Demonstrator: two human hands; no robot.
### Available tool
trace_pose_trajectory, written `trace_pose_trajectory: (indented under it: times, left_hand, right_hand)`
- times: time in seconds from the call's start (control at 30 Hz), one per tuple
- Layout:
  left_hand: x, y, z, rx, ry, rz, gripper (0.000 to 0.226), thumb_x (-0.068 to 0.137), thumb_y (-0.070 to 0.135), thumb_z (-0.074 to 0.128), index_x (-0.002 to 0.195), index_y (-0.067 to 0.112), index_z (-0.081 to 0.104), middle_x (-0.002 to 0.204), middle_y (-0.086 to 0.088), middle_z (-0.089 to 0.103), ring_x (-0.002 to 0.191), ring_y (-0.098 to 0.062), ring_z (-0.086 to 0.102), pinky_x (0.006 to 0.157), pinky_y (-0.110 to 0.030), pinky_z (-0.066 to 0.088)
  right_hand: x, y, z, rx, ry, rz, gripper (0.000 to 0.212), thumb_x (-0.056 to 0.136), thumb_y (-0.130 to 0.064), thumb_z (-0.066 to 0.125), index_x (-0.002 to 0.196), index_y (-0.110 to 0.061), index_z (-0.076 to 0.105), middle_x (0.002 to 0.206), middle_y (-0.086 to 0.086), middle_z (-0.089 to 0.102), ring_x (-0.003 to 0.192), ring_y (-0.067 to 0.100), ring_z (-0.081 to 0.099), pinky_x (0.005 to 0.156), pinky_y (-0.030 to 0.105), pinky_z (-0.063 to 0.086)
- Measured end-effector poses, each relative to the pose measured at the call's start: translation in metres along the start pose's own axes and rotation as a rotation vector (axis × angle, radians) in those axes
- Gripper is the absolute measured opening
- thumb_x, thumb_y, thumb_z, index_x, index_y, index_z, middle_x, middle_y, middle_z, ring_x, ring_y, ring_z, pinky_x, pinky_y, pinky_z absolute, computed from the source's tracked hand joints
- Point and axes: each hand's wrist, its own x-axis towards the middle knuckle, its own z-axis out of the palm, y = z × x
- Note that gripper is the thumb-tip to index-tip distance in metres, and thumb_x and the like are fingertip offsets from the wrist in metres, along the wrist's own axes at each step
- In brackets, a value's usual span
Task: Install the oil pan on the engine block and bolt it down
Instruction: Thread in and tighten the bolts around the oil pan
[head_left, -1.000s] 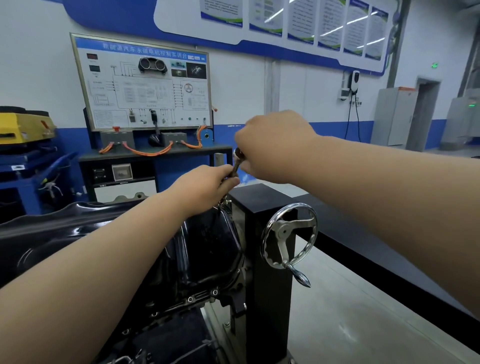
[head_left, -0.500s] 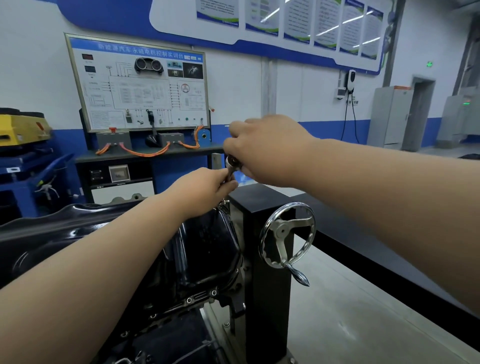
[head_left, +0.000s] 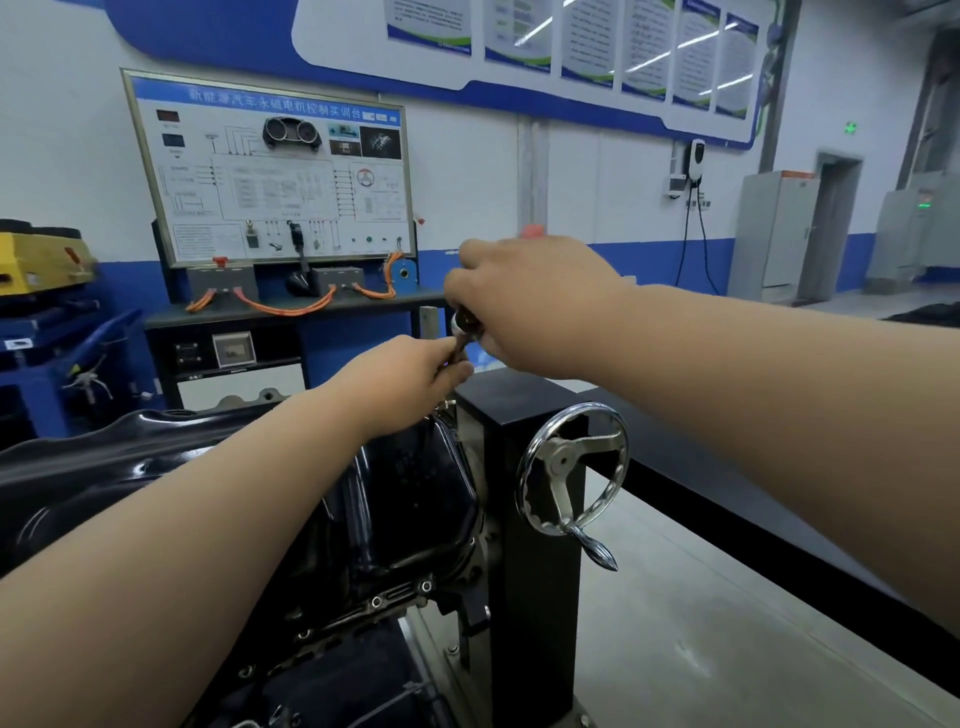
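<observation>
My right hand (head_left: 535, 306) is clenched round the handle of a ratchet (head_left: 464, 326). Its knuckles face up, the forearm reaches in from the right edge, and a red tip pokes out above the knuckles. My left hand (head_left: 410, 382) sits just below and to the left, fingers and thumb pinching the ratchet's shaft under the head, forearm running up from the lower left. Both hands meet over the far corner of the oil pan (head_left: 415, 493), which lies glossy and black on the engine block (head_left: 363, 618), with bolts (head_left: 426, 586) along its near flange. Just to the right stands a black stand post (head_left: 524, 545) carrying a chrome handwheel (head_left: 571, 470). A training panel (head_left: 270, 166) stands against the far wall.
</observation>
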Motion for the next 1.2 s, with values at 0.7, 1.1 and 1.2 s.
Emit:
trace_pose_trajectory:
  times: [0.7, 1.1, 1.2]
  left_hand:
    - [0.000, 0.001, -0.002, 0.056, -0.153, -0.103, 0.016, 0.093, 0.031, 0.046, 0.078, 0.026, 0.046, 0.069, 0.002, 0.053, 0.067, -0.022, 0.052, 0.056, -0.029, 0.040]
    - [-0.001, -0.003, 0.000, -0.003, -0.001, -0.026, 0.034, 0.095, 0.047, 0.044, 0.063, 0.037, 0.036, 0.055, 0.011, 0.046, 0.052, -0.002, 0.043, 0.046, -0.025, 0.027]
    - [-0.001, -0.002, 0.000, -0.055, -0.052, -0.009, 0.016, 0.094, 0.049, 0.041, 0.080, 0.043, 0.047, 0.065, 0.011, 0.056, 0.061, -0.006, 0.054, 0.053, -0.027, 0.040]
  right_hand:
    - [0.001, -0.020, 0.006, 0.361, -0.264, 0.436, 0.053, 0.088, -0.064, 0.038, 0.060, -0.019, 0.038, 0.064, 0.000, 0.040, 0.055, 0.015, 0.037, 0.049, 0.028, 0.028]
    - [-0.001, -0.011, 0.003, -0.019, -0.025, 0.043, 0.010, 0.092, -0.017, 0.049, 0.102, -0.018, 0.048, 0.100, 0.004, 0.055, 0.090, 0.027, 0.053, 0.048, 0.031, 0.024]
    - [0.000, -0.012, 0.008, -0.026, -0.078, 0.247, 0.035, 0.093, -0.034, 0.049, 0.068, -0.013, 0.038, 0.064, -0.002, 0.040, 0.050, 0.017, 0.036, 0.044, 0.025, 0.020]
